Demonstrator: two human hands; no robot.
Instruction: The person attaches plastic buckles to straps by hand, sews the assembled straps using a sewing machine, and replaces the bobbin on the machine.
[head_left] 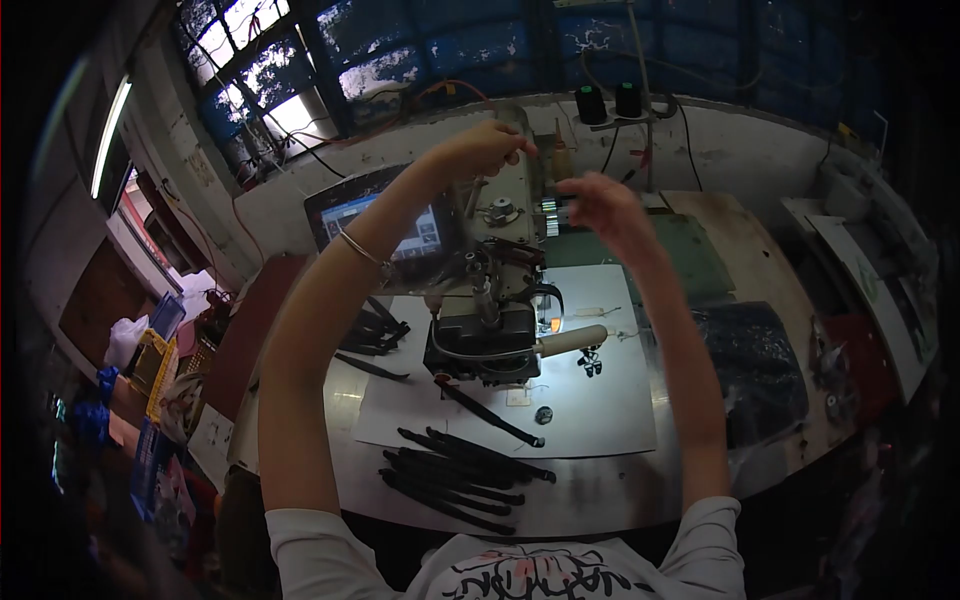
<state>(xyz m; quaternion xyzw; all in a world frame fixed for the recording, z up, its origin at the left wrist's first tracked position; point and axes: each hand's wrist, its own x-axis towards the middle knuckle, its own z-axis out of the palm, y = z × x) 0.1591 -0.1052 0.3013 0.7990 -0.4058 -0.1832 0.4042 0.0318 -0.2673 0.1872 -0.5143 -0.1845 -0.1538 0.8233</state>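
Observation:
My left hand is raised over the back of the sewing machine, its fingertips pinched together. Whatever it pinches is too small to make out. Level with it on the right, my right hand is slightly blurred, with thumb and fingers drawn together toward the left hand. A gap separates the two hands. Below them is the machine head, its lamp lit. One black strap extends from under the head on the white sheet. Several more black straps lie in a bunch at the front.
A screen stands behind the machine on the left. Two dark thread cones sit on a stand by the wall. More black straps lie left of the head. A dark plastic-wrapped bundle rests at the right. Cluttered crates stand at far left.

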